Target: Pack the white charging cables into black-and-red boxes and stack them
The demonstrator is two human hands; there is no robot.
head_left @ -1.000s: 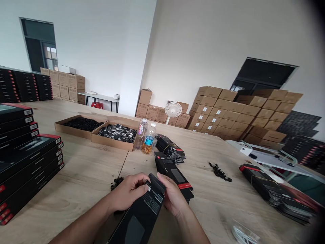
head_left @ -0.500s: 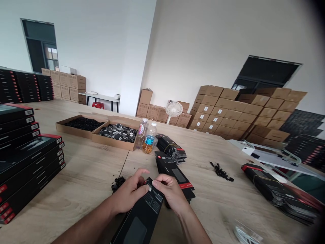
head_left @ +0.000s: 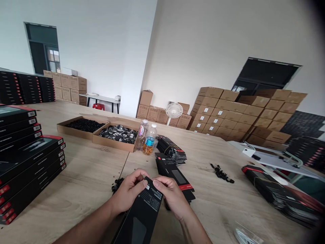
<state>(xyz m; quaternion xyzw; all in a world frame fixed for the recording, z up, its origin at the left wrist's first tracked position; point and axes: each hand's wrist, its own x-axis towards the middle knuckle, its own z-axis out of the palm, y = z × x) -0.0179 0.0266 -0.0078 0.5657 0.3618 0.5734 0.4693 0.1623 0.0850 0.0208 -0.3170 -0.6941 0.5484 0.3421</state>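
Observation:
A long black packaging box with a greyish panel and small white print points away from me, its near end cut off by the frame's bottom. At its far left corner, my left hand is closed, thumb on top and fingers curled behind. My right hand pinches the far right corner, thumb on the printed face. Just beyond it lie flat black and red boxes. Small black parts sit in a heap beside my left hand, partly hidden by it.
Finished-looking black boxes are stacked at left. Two cardboard trays hold black parts and round discs, beside two bottles. A banded bundle of flat boxes and loose black clips lie at right.
My left fingers have moved from raised above the box's far end to closed on its corner. My right hand keeps its pinch, and the box's end now looks flatter.

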